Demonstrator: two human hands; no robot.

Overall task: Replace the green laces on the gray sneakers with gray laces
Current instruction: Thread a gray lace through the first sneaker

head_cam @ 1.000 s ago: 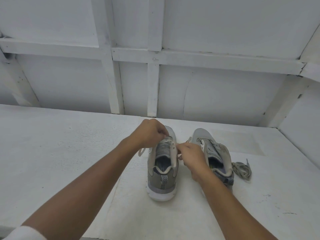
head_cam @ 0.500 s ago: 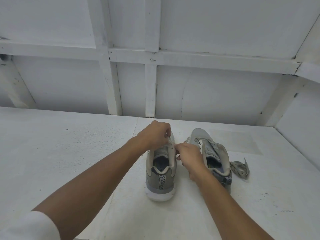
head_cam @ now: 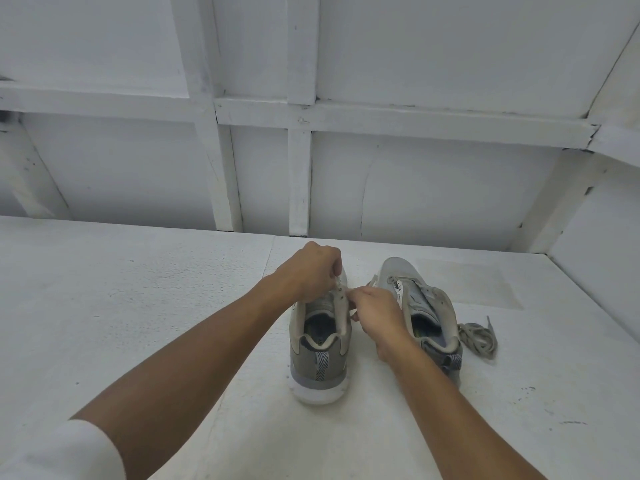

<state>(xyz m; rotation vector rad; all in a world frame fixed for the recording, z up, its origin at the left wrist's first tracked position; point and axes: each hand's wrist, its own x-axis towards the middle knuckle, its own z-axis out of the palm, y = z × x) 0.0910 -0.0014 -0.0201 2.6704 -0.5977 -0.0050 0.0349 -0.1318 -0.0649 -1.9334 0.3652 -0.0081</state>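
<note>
On the white worktop (head_cam: 138, 306), the left hand (head_cam: 308, 268) and right hand (head_cam: 375, 311) each pinch a pale lace (head_cam: 341, 289) at the left gray sneaker (head_cam: 320, 355), the right gray sneaker (head_cam: 419, 306) just beside a loose lace bundle (head_cam: 479, 337).

- White painted wall (head_cam: 433, 188) at the back, with a grid of white wooden battens (head_cam: 398, 117) nailed across it.
- Rough white tabletop (head_cam: 121, 289) runs right up to that wall.
- Board seam (head_cam: 268, 261) in the tabletop, below the battens.
- Flat, even light.
</note>
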